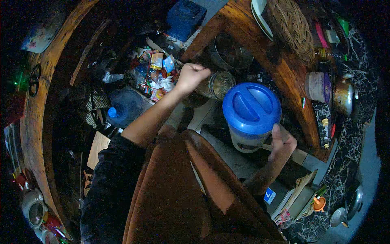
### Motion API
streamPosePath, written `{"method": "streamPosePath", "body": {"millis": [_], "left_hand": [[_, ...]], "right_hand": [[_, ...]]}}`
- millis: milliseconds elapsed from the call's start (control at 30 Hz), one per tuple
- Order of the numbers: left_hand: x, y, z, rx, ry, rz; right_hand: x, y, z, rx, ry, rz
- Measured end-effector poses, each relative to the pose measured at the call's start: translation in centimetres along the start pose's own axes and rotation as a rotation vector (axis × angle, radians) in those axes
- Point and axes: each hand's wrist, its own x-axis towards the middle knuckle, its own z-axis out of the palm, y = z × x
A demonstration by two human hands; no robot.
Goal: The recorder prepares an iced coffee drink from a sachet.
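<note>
My right hand [283,143] grips the handle of a clear plastic pitcher with a round blue lid [251,108], held upright in front of me. My left hand [190,77] is closed around the base of a glass jar [219,85] with dark contents, tipped on its side with its mouth toward the pitcher. The jar sits just left of and above the blue lid, apart from it. My brown garment fills the lower middle of the view.
A wooden counter [284,69] curves along the right with a metal bowl [230,53], a woven basket [291,25], a lidded tub [317,86] and a metal kettle [343,96]. Below left lie a blue water jug [123,106] and a heap of wrappers [156,73].
</note>
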Motion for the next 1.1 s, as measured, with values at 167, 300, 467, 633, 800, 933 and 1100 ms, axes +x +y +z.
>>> {"method": "streamPosePath", "body": {"millis": [167, 300, 467, 633, 800, 933, 1100], "left_hand": [[0.0, 0.6, -0.7, -0.046, 0.015, -0.086], [0.2, 0.1, -1.7, -0.104, 0.030, -0.105], [-0.3, 1.1, -3.2, -0.292, 0.105, -0.202], [-1.2, 3.5, -5.0, -0.536, 0.133, -0.243], [-2.9, 6.2, -7.3, -0.619, 0.320, -0.229], [-5.2, 9.0, -12.1, -0.613, 0.502, -0.137], [-9.9, 15.1, -19.6, -0.452, 0.714, 0.206]], "right_hand": [[0.2, -0.7, 0.1, 0.050, -0.054, -0.003], [0.3, -0.9, 1.0, 0.112, -0.061, -0.050], [0.4, 0.9, 2.1, 0.272, -0.020, -0.029], [-0.7, 1.5, 4.1, 0.658, -0.025, 0.125], [-2.0, -0.8, 7.7, 0.874, 0.073, 0.183], [-2.6, -1.5, 9.1, 1.000, 0.039, 0.168], [-3.2, -1.3, 9.8, 1.008, -0.012, 0.159]]}}
